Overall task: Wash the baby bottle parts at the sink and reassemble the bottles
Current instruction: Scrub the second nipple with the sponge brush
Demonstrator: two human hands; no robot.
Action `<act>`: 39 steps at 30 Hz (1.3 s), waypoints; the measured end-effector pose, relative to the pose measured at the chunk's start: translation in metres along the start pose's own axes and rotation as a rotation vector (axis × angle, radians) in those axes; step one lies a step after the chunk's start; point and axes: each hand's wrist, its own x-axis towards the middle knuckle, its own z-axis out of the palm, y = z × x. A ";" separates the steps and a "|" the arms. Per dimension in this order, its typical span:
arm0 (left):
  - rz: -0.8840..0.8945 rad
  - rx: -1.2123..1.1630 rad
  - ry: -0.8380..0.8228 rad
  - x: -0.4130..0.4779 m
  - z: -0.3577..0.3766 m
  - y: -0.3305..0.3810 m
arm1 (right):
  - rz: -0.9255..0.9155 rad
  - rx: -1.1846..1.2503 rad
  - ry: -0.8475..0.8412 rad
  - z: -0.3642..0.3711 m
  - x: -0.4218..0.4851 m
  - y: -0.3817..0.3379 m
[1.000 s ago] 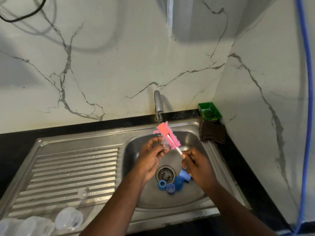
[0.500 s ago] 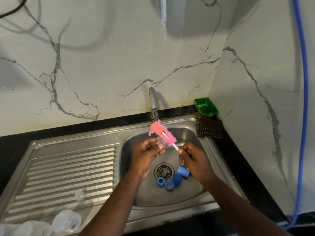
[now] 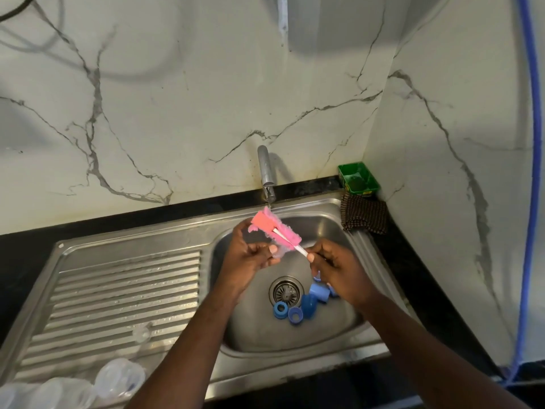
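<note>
A: The hands?
B: The left hand [image 3: 250, 258] pinches a clear bottle part [image 3: 279, 252]. The right hand [image 3: 339, 270] grips the pink sponge brush [image 3: 275, 228] by its handle, both above the sink [image 3: 330, 335].
A: The blue rings [image 3: 295, 315]?
B: In the basin, just beside the drain [image 3: 286, 290].

Showing bright pink on the sponge-headed plastic bottle brush [image 3: 275, 228], turning white along its thin handle [image 3: 298, 248]. Looking clear and colourless in the small soft bottle part [image 3: 279, 252] and in the rounded plastic bottles [image 3: 118, 379]. Showing mid blue on the round plastic bottle rings and caps [image 3: 295, 315]. Gleaming dull silver-grey across the stainless steel sink [image 3: 327, 222], running in parallel ridges over its drainboard [image 3: 126, 290]. Spreading off-white with branching grey veins over the marble wall [image 3: 177, 113]. Showing black on the stone worktop [image 3: 26, 249], green on the small square plastic tub [image 3: 358, 178], dark brown with a fine pale check on the folded cloth [image 3: 364, 215], blue on the thin hose [image 3: 535, 172].
</note>
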 end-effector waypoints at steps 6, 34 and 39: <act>-0.013 0.249 -0.155 -0.002 -0.005 -0.001 | -0.008 -0.111 -0.056 -0.012 -0.007 0.008; -0.297 -0.348 0.369 -0.005 0.019 0.004 | -0.085 -0.343 0.103 -0.011 -0.014 0.020; -0.434 -0.508 0.250 -0.017 0.033 -0.002 | -0.092 -0.324 0.113 -0.006 -0.011 0.017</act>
